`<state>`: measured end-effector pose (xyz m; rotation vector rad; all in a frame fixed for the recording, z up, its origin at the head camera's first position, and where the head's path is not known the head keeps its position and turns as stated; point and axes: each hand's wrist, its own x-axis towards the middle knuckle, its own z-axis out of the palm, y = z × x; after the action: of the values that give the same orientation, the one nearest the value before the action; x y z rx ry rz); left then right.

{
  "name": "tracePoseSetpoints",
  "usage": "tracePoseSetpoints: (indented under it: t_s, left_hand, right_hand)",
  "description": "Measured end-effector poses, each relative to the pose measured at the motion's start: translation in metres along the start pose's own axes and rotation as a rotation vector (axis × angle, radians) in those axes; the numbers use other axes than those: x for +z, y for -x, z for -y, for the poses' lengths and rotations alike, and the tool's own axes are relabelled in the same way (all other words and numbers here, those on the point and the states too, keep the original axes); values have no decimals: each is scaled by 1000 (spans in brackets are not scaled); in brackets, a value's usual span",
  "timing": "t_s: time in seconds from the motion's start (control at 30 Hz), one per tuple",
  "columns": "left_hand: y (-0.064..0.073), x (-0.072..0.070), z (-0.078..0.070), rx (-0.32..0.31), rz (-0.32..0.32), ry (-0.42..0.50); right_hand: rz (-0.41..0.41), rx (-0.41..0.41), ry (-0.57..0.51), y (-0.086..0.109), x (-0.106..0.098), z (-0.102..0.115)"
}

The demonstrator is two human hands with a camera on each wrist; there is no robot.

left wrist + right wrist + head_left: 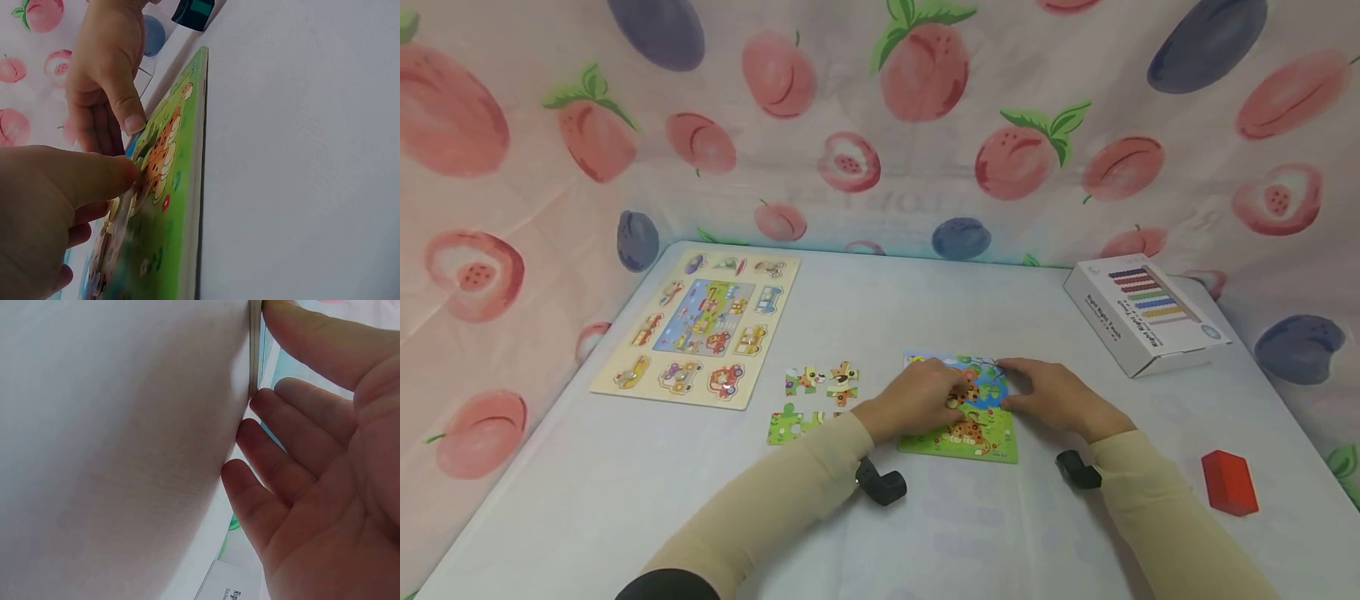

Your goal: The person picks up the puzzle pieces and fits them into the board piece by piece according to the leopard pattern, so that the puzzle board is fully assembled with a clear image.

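A leopard jigsaw board (977,446), blue at the top and green below, lies flat in front of me. My left hand (917,398) is over its middle, pinching a puzzle piece (962,400) between thumb and fingers, low against the picture; the hand covers part of it. At the board's right side, my right hand (1052,396) has its thumb and straight fingers touching the edge near the far corner. The right wrist view shows those fingers (269,481) extended beside the board's thin edge (255,350). Left of the board lie several loose puzzle pieces (805,381), some hidden behind my left forearm.
A wooden vehicle puzzle board (700,325) lies at the back left of the white table (880,308). A white box (1146,317) with a window of coloured rods stands at the back right. Nearer on the right is a red block (1229,483). Fruit-printed cloth hangs behind.
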<state>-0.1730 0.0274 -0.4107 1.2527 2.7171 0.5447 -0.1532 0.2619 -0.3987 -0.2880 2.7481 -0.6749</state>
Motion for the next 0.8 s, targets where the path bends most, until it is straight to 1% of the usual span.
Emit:
tracePoseSetpoints:
  t_s: [0.27, 0.43, 0.57, 0.8]
  left_hand:
    - [-7, 6, -3, 25, -12, -7]
    - [-9, 7, -5, 41, -13, 7]
    - [-10, 8, -6, 37, -13, 1]
    - [-12, 9, -9, 19, -12, -9]
  right_hand:
    - [3, -5, -6, 1, 0, 0]
    - [-18, -29, 5, 1, 0, 0]
    - [-31, -48, 11, 2, 0, -1]
    - [-26, -35, -2, 2, -1, -2]
